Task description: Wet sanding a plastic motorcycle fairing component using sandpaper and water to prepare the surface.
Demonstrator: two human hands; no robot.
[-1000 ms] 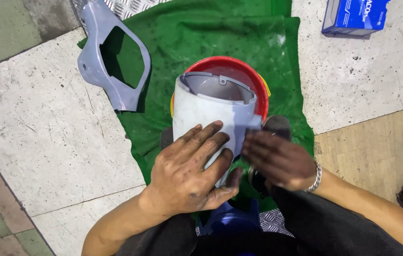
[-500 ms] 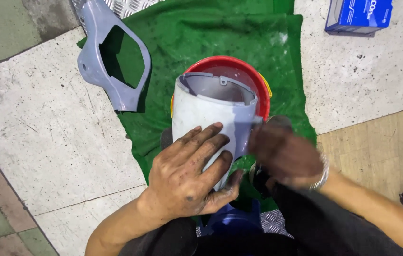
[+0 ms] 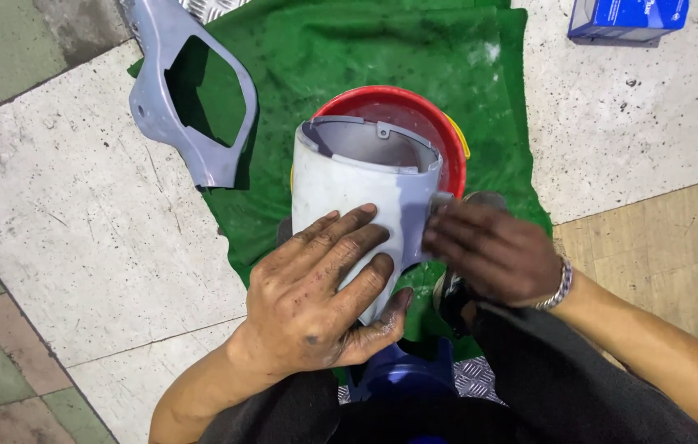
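Green cloth [image 3: 316,66] lies spread on the stone floor [image 3: 78,222], and the work sits in the middle of the frame. A pale grey plastic cover [image 3: 349,185], curved like half a tube, stands up in front of a red bucket [image 3: 439,123]; I cannot tell if it rests on the rim or on the cloth. The left hand [image 3: 320,300] lies flat on the front of the cover with its fingers spread wide, and the thumb hooks around the low edge. It is dirty with dark grease. The right hand [image 3: 497,251] is at the right edge of the cover with its fingers bent. It pinches something small and grey [image 3: 441,200] there, but I cannot tell what it is. A shiny bracelet [image 3: 562,284] is on that wrist. A second grey cover [image 3: 193,90] with a big hole in it lies at the upper left, partly on the cloth. A blue box [image 3: 628,16] sits at the upper right on the floor. A blue stool [image 3: 402,378] shows at the bottom between the knees. What could go wrong? The greasy left hand could slip, and then the cover might tip into the bucket or fall over. The thin plastic edge might crack if the right hand pushes too hard. Grease could also smear the clean pale front.
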